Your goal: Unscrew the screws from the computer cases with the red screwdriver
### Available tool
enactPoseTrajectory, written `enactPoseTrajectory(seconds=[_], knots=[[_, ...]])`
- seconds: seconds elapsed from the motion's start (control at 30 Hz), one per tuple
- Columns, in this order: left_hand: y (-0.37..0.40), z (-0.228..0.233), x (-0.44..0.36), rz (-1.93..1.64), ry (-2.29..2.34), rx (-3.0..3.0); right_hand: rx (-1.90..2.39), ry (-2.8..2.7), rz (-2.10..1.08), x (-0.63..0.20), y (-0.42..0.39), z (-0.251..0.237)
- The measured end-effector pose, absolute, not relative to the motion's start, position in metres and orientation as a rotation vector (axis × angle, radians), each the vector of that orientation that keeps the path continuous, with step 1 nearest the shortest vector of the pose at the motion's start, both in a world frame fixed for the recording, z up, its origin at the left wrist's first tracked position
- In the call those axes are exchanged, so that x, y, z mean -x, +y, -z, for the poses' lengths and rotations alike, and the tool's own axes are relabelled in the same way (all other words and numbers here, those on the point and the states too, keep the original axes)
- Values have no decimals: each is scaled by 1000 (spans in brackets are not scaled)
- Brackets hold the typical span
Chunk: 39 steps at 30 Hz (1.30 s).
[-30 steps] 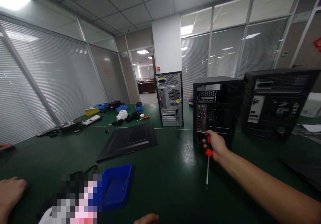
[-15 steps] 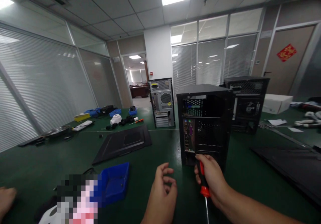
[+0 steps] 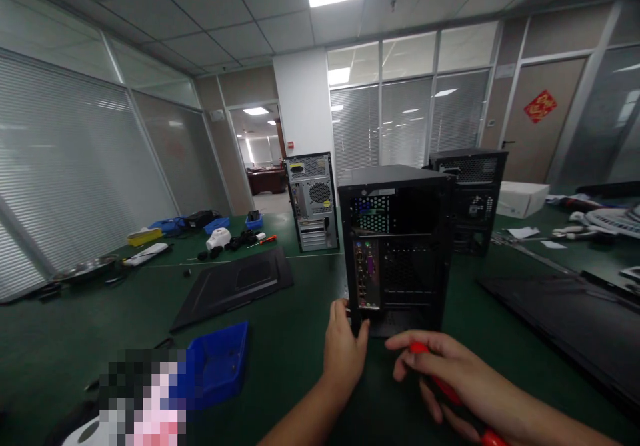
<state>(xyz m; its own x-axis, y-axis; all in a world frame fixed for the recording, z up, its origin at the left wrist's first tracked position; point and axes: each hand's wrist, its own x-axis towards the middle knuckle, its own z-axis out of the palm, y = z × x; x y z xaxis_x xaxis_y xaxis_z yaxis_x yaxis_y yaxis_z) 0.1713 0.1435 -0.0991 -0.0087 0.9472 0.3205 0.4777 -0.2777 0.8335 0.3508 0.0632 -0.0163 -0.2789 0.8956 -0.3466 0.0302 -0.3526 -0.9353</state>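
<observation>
A black computer case stands upright on the green table right in front of me, its rear panel facing me and its side open. My left hand touches the case's lower left rear corner with thumb and fingers. My right hand hovers just in front of the case base and holds a red-handled screwdriver lying along the palm; its tip is out of view.
A removed black side panel lies flat to the left. A blue parts tray sits near left. Two more cases, a silver-backed case and a black case, stand behind. Another dark panel lies at right. Tools clutter the far left.
My left hand has moved forward from mid-air to the case's lower rear corner. My right hand has drawn back and turned the screwdriver flat. The view shifted right.
</observation>
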Motion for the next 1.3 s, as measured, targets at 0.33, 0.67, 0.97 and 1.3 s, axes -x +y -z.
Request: enactPoseTrajectory(seconds=[0.33, 0.67, 0.97, 1.3], knots=[[150, 93, -167, -1189, 1510, -1741, 1080, -1980, 436, -458, 78, -1], [149, 93, -166, -1223, 1472, -1850, 1380, -2055, 416, -462, 120, 74], [139, 91, -152, -1225, 1382, -2026, 1415, -2130, 152, -450, 109, 69], [138, 89, -153, -1211, 1379, -2053, 1432, -2128, -10, -458, 107, 56]])
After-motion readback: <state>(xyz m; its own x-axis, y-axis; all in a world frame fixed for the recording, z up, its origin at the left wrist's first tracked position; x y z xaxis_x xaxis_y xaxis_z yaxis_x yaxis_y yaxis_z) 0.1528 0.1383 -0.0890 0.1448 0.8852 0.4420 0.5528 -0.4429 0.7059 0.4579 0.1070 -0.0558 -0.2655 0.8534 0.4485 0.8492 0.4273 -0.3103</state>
